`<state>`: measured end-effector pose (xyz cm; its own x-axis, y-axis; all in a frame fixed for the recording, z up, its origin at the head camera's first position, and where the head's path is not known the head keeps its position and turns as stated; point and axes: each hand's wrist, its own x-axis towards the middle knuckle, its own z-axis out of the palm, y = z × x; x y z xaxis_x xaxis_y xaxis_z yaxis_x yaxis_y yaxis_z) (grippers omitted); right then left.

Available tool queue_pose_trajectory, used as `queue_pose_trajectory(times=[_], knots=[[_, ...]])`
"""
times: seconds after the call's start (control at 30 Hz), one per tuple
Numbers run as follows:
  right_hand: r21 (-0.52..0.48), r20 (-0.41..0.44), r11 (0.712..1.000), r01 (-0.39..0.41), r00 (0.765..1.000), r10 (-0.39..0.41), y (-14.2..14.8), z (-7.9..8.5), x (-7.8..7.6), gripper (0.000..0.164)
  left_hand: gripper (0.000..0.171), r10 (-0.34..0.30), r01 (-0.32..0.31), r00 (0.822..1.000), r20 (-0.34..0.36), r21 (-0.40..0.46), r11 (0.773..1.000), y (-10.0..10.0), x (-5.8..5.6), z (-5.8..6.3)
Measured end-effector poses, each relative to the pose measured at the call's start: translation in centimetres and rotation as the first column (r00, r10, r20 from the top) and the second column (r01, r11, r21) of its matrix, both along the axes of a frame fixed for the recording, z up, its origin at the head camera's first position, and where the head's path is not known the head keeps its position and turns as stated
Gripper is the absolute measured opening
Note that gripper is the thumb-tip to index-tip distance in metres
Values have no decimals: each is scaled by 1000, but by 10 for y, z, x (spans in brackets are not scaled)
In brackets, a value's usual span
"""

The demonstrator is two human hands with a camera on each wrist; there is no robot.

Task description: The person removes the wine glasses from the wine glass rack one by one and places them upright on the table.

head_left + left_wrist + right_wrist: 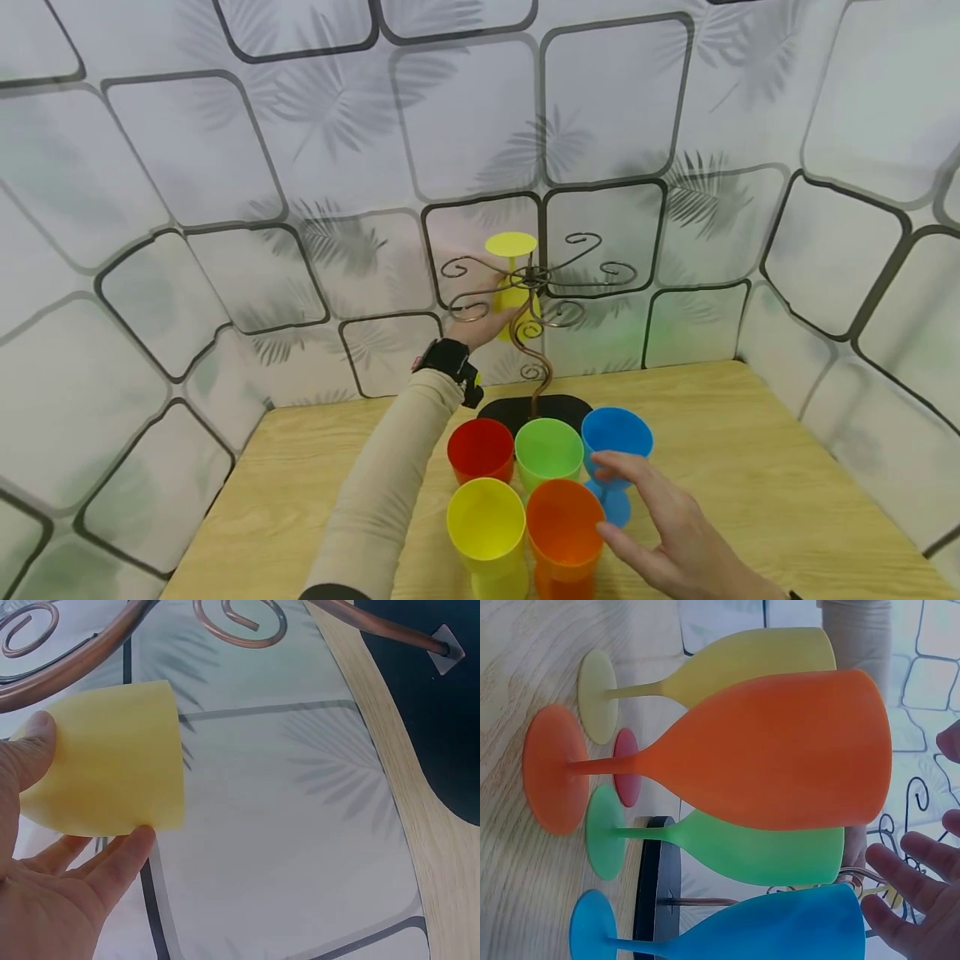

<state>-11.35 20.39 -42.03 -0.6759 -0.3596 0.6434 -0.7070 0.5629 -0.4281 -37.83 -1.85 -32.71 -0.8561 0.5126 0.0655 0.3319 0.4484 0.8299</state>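
My left hand (482, 327) holds a yellow plastic goblet (124, 761) upside down, thumb and fingers around its bowl. The goblet is beside the curled arms of a metal rack (531, 279); whether it touches them I cannot tell. In the head view my right hand (678, 537) hovers with spread fingers near the rims of an orange goblet (566, 533) and a blue goblet (617, 433). In the right wrist view its fingers look loosely extended and hold nothing. A second yellow goblet (487, 525), a red goblet (480, 454) and a green goblet (549, 454) stand upright close by.
The rack's black base (498, 410) stands at the back of the wooden table (697, 425), behind the grouped goblets. A patterned wall (480, 125) rises right behind the table and along both sides. A dark watch-like band (446, 358) sits on the left wrist.
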Motion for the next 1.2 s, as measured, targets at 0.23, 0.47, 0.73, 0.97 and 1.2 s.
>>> queue_pose_trajectory(times=[0.23,0.47,0.73,0.97,1.2], knots=[[-7,-21,1000,-12,1000,12,-3,1,-1,73,69,93,-97,971,-219,-10,995,-1,-1,-4],[-8,8,1000,-18,1000,18,-5,2,0,73,73,158,-166,971,-181,-31,986,-13,-1,-7],[-40,-78,996,-75,994,72,-9,3,-3,71,72,225,-210,964,-139,114,971,-31,-8,-16],[-50,-124,993,-103,988,96,-13,3,-5,67,78,288,-292,917,-275,28,956,-46,-15,-20],[-41,-76,995,-91,993,88,-15,5,-2,72,78,300,-321,909,-288,-25,947,-67,-7,-21]])
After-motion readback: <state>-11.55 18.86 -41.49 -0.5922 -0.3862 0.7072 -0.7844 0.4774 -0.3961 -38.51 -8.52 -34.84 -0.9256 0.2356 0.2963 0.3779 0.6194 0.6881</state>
